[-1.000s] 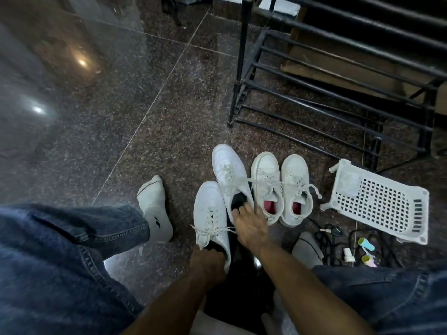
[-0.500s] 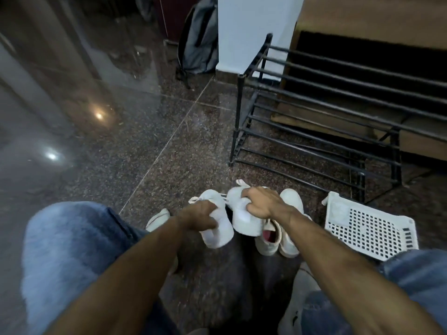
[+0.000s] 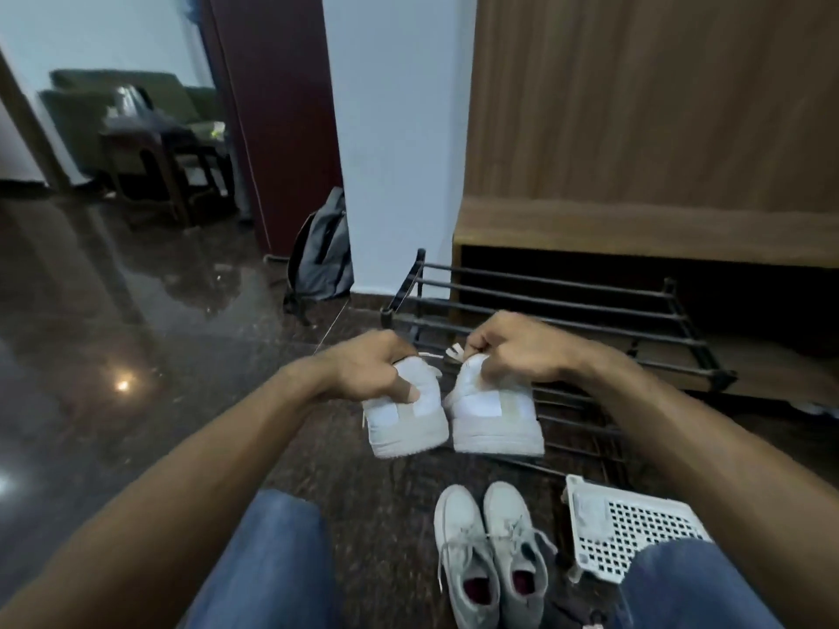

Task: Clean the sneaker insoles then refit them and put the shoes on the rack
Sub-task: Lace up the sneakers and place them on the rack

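1. Gripping one white sneaker in each hand, we hold the pair in the air, heels toward us, near the black rack point(image 3: 590, 311).
2. Our left hand point(image 3: 367, 370) curls round the collar of the left sneaker point(image 3: 406, 424), thumb on its heel.
3. Our right hand point(image 3: 513, 351) curls round the collar of the right sneaker point(image 3: 495, 415).
4. The two sneakers hang just beside each other.
5. A second pair point(image 3: 490, 551) lies on the floor nearer us, left of a white basket point(image 3: 631, 528).
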The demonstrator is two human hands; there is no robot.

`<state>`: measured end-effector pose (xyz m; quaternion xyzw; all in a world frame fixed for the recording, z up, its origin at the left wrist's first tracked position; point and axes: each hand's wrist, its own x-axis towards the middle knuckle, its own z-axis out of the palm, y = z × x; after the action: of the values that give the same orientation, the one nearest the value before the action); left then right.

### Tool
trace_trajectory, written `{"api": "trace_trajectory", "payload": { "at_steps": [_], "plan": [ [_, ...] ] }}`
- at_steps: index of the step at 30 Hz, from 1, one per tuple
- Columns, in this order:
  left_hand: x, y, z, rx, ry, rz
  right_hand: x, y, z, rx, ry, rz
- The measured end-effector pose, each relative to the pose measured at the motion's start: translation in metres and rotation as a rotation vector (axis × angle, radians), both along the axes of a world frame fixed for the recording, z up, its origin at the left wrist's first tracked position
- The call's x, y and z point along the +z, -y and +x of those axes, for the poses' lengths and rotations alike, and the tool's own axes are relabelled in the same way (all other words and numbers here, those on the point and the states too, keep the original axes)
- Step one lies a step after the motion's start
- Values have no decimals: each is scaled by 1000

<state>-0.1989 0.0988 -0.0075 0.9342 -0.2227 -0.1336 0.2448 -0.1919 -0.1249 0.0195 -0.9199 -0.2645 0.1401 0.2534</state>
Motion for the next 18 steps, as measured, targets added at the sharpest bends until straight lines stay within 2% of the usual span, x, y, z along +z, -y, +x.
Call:
{"api": "trace_trajectory", "payload": {
  "at_steps": [6, 10, 12, 14, 16, 18],
  "plan": [
    [83, 14, 8, -114, 209, 11, 87, 35, 1, -54, 111, 184],
    [88, 17, 40, -72, 419, 179, 89, 48, 27, -138, 220, 209],
    [73, 22, 61, -19, 550, 316, 75, 45, 44, -193, 353, 127],
    [52, 30, 82, 75, 626, 401, 53, 37, 60, -233, 520, -57],
    [28, 37, 102, 168, 655, 412, 25, 26, 81, -266, 641, -229],
    [6, 42, 120, 236, 655, 380, -4, 18, 102, -316, 681, -288]
  ]
}}
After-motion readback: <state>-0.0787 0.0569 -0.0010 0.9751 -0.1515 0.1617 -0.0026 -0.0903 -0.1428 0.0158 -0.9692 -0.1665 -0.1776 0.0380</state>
